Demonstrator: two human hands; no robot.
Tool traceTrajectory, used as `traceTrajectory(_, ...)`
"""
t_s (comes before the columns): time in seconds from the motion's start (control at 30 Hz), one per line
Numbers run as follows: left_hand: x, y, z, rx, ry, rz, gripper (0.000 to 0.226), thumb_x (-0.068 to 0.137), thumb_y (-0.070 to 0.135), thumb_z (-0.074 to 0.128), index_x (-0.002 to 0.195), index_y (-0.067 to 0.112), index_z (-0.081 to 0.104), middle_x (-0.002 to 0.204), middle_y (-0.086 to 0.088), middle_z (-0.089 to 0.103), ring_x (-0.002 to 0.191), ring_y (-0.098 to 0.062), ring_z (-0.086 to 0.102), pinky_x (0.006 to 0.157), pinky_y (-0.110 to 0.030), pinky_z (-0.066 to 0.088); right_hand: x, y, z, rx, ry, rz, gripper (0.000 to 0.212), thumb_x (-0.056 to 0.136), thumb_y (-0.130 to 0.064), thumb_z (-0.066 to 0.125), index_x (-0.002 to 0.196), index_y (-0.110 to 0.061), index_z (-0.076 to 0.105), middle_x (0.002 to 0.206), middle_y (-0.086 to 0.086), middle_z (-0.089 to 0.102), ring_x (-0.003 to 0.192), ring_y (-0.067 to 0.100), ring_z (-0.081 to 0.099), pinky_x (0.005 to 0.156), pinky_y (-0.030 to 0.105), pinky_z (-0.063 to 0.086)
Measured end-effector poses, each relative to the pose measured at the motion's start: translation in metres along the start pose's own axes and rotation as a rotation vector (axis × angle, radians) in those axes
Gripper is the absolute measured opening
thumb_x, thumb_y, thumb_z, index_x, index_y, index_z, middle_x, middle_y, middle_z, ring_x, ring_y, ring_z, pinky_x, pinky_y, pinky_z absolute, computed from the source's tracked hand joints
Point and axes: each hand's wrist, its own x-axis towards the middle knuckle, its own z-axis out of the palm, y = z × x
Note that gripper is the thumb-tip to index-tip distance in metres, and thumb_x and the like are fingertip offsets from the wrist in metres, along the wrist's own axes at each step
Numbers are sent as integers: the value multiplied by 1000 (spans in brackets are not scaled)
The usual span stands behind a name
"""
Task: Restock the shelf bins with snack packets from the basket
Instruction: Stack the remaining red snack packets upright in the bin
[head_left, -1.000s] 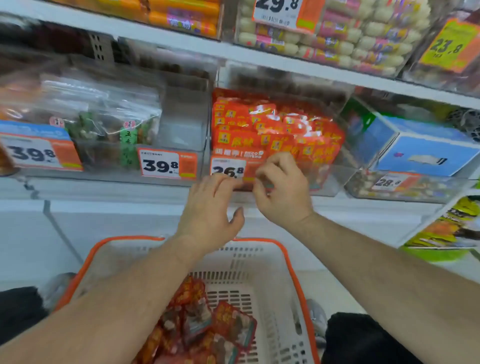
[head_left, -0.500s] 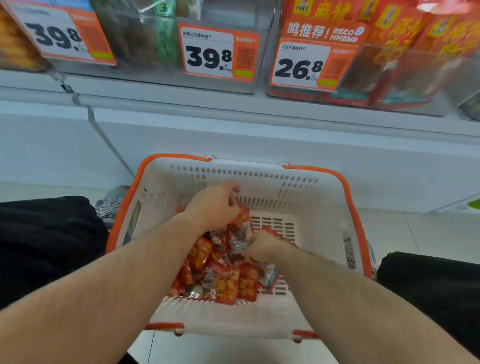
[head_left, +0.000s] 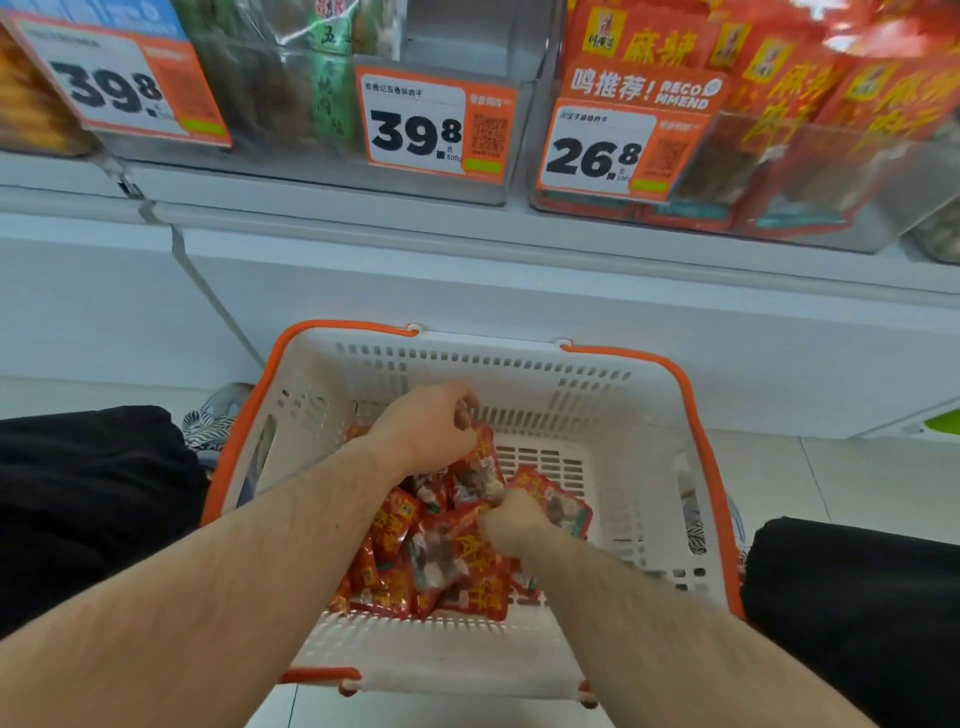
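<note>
Inside the basket (head_left: 649, 415), the left hand (head_left: 426, 434) pinches one of the red snack packets (head_left: 441, 561) and the right hand (head_left: 511, 525) grasps another. This looks like the gathering step; next, lift them to the bin (head_left: 831, 208) above the basket.

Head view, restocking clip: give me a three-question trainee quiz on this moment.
1. True or false: both hands are down inside the basket.
2. Which price tag is on the bin holding the red packs on the shelf? A) 39.8 B) 26.8 C) 28.8
3. What does the left hand pinch in its fingers?

Key:
1. True; the right hand is in the packet pile too.
2. B, the 26.8 tag.
3. A red snack packet, by its top edge.
</note>
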Motion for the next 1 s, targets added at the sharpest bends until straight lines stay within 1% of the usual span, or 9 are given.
traceTrajectory(0.07,-3,6,0,-8,-28,19,35,86,24,63,121,24,58,100,12,62,96,-11,60,89,-30,52,-13,-12,-32,-9,78,-93,13,92,-19,51,85,-21,61,81,1,62,75,19,60,68,37,54)
traceTrajectory(0.23,-6,26,0,-66,-15,40,49,84,43,69,128,26,57,112,11,62,101,-9,59,91,-28,51,-41,-36,-133,-273,249,-301,16,99,-25,50,106,-16,62,109,9,66,101,27,62,80,30,45)
traceTrajectory(0.33,-6,47,-5,-215,4,40,53,81,51,71,127,29,54,110,13,60,95,-4,58,82,-22,48,-71,-54,-188,-316,303,-425,25,99,-23,52,120,-13,61,117,13,64,97,24,56,81,30,40)
traceTrajectory(0.43,-5,77,-14,-387,26,107,37,82,42,74,111,32,54,98,18,63,97,-6,64,83,-27,52,-105,-72,-231,-331,386,-485,15,99,-24,54,109,-15,61,98,4,62,86,19,53,70,26,36)
traceTrajectory(0.53,-2,109,-31,-424,28,215,40,80,36,77,114,32,57,102,10,70,97,-8,67,90,-37,54,-134,-84,-257,-326,422,-535,4,97,-23,56,93,-23,55,77,-1,59,69,19,56,58,30,42)
traceTrajectory(0.63,1,135,-48,-472,68,292,26,81,22,76,99,34,62,99,8,73,92,-10,70,90,-43,55,-164,-92,-270,-306,463,-611,17,97,-22,57,82,-28,51,79,1,62,74,22,60,67,38,49)
traceTrajectory(0.77,2,166,-69,-545,131,379,29,86,10,71,95,35,62,98,10,74,93,-8,69,92,-41,53,-194,-93,-288,-251,598,-699,11,94,-27,63,86,-23,56,82,-10,58,81,15,58,71,34,49)
traceTrajectory(0.93,4,206,-95,-487,281,532,30,88,14,71,105,36,58,104,11,68,102,-12,64,87,-26,52,-221,-87,-312,-273,757,-678,12,89,-32,69,93,-29,59,90,-12,62,88,14,60,78,32,52)
traceTrajectory(1.0,9,217,-103,-272,555,635,40,78,27,78,112,27,58,112,6,62,110,-21,59,90,-24,48,-229,-83,-322,-385,946,-689,9,90,-31,67,95,-24,64,90,-4,67,89,22,61,77,37,52)
